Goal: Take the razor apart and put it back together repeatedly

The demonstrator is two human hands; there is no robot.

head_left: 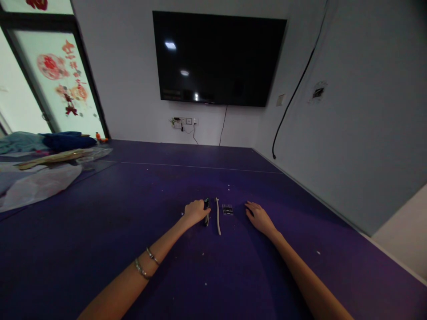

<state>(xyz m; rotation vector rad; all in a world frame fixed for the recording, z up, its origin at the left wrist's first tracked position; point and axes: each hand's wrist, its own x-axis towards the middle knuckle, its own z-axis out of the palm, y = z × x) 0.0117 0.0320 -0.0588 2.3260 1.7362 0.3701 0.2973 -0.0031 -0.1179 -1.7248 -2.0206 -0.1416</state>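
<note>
My left hand (195,213) is closed around a narrow dark object with a pale edge (207,218). It may be a stapler, but the fingers cover part of it. Just right of it, a slim off-white stick (218,218) lies lengthwise on the purple surface (150,284), slightly curved and shaped like a toothbrush. A small clear packet with dark contents (227,210) rests beside the stick. Farther right, my right hand (260,218) lies palm down on the surface, fingers stretched out and holding nothing. Apart from the packet, it touches only the surface.
Plastic sheeting (43,184) and folded blue cloth (68,141) lie at the far left. A black cable (295,91) hangs down the right wall. On the back wall is a television (218,60) above sockets (188,121). Small white scraps dot the purple surface.
</note>
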